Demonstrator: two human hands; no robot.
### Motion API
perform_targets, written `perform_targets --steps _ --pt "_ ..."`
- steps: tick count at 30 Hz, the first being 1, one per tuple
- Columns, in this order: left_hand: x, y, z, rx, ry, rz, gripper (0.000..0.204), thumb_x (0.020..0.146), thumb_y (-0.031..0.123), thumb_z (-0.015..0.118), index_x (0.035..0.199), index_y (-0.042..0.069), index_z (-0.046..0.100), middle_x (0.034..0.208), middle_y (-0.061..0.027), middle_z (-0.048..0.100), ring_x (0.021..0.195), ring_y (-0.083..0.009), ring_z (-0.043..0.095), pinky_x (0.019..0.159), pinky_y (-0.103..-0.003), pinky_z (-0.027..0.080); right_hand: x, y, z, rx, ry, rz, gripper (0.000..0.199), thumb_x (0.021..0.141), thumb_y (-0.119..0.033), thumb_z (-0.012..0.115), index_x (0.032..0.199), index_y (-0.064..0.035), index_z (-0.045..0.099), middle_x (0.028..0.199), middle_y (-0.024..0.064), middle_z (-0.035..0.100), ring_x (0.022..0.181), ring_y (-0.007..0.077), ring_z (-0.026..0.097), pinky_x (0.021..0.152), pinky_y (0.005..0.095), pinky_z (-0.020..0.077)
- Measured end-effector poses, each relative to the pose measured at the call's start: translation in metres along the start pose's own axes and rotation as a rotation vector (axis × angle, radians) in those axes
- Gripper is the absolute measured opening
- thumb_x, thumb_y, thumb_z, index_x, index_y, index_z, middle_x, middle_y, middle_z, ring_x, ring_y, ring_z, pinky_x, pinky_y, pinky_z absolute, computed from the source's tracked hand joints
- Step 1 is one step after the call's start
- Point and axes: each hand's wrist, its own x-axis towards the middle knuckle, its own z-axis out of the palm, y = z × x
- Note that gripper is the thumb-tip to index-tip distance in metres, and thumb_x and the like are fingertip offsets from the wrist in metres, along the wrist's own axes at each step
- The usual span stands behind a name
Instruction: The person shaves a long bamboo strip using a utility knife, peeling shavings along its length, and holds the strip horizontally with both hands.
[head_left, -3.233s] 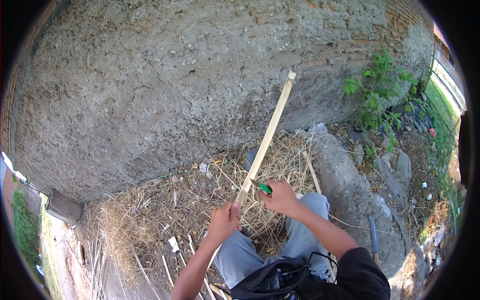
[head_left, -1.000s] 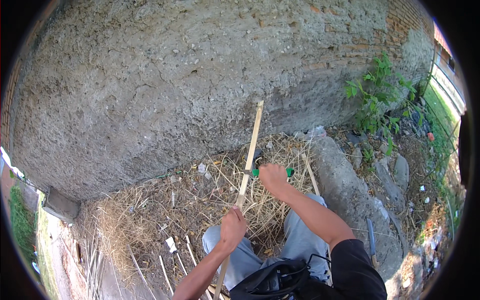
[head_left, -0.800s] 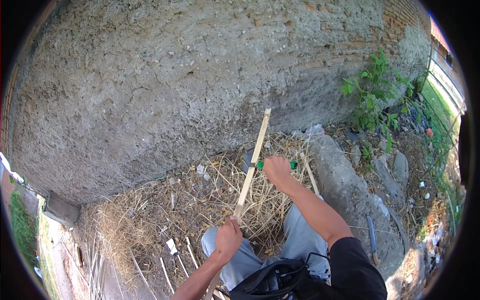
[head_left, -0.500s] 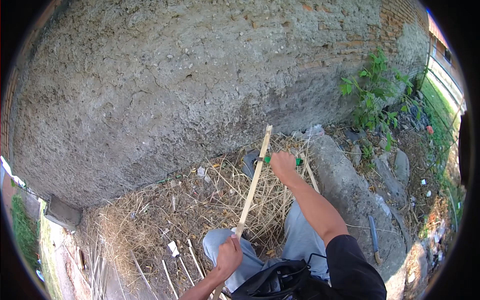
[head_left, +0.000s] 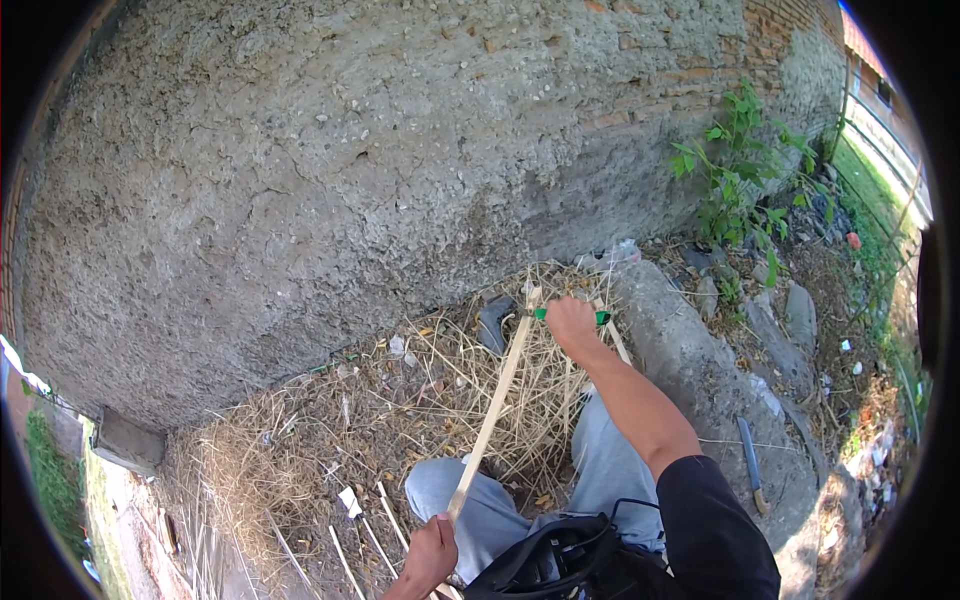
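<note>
A long pale strip, which looks like split bamboo or wood, slants from near my lap towards the wall. My left hand is closed round its near end, thumb on top, beside my left knee. Near the strip's far tip, my right hand is wrapped round a green-handled tool, apparently a knife. Its short dark blade meets the strip just left of my fist; the cutting edge is too small to make out. Another pale stick stands behind my right wrist, partly hidden by it.
A rough plastered wall rises in front. Straw shavings cover the ground between my knees. To the right is a concrete slab with a wooden-handled knife on it. Several thin strips lie at lower left; a leafy plant grows by the wall.
My left hand has drawn the strip back towards me and a little left. The green-handled tool stays nearly in place, so the strip's far tip is now close to it.
</note>
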Motion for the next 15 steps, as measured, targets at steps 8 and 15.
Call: perform_targets --steps 8,15 --pt "-0.051 -0.039 -0.027 0.175 0.025 -0.043 0.023 0.094 0.014 0.043 0.085 -0.001 0.059 0.068 -0.0268 0.056 0.063 -0.0458 0.059 0.053 -0.051 0.045 -0.003 0.081 0.015 0.060 -0.065 0.324 0.015 0.085 -0.010 0.058 0.087 -0.0033 0.071 0.094 0.0169 0.070 0.088 0.0322 0.069 0.073 0.0436 0.0557" --pt "0.033 -0.012 -0.030 -0.768 -0.014 -0.419 0.046 0.102 0.033 0.035 0.068 0.005 0.046 0.052 -0.0013 0.042 0.043 -0.0102 0.038 0.040 -0.029 0.034 -0.039 -0.007 -0.023 0.442 0.086 0.146 0.015 0.073 -0.012 0.063 0.083 -0.0016 0.069 0.080 0.0235 0.066 0.077 0.0415 0.065 0.072 0.0495 0.0529"
